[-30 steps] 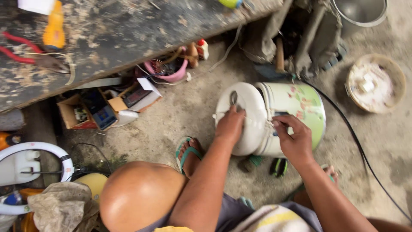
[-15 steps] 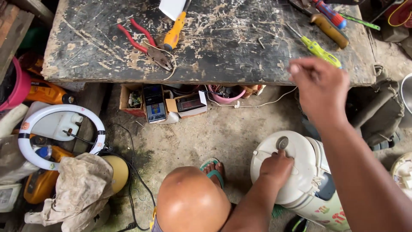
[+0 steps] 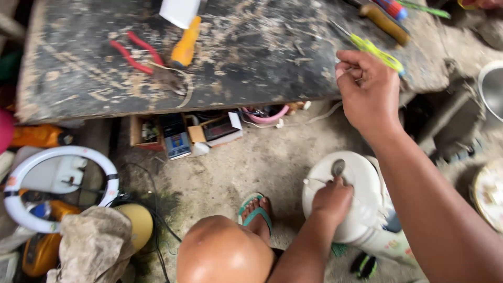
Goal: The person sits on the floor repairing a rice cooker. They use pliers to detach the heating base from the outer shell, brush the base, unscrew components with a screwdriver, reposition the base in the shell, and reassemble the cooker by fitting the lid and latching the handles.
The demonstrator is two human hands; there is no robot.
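While the left hand (image 3: 332, 202) presses down on the lid: the rice cooker (image 3: 356, 209) stands on the concrete floor, just beside the person's knee (image 3: 222, 254) and sandalled foot (image 3: 257, 215).
Left hand: fingers curled shut on the lid's rim near its round vent cap (image 3: 338, 167).
Right hand (image 3: 367, 89): raised at the tabletop (image 3: 236, 68) edge, fingers pinched together close to the green-handled screwdriver (image 3: 374, 48); whether it holds anything, I cannot tell.
Step in hand: seemingly fetching a tool while steadying the cooker.
Next move calls for: a firm grasp on that screwdriver's handle, cooker kept from tipping.
Counts: one cooker, one pair of red pliers (image 3: 137, 55), one orange-handled tool (image 3: 184, 44), at least three screwdrivers at the far right.
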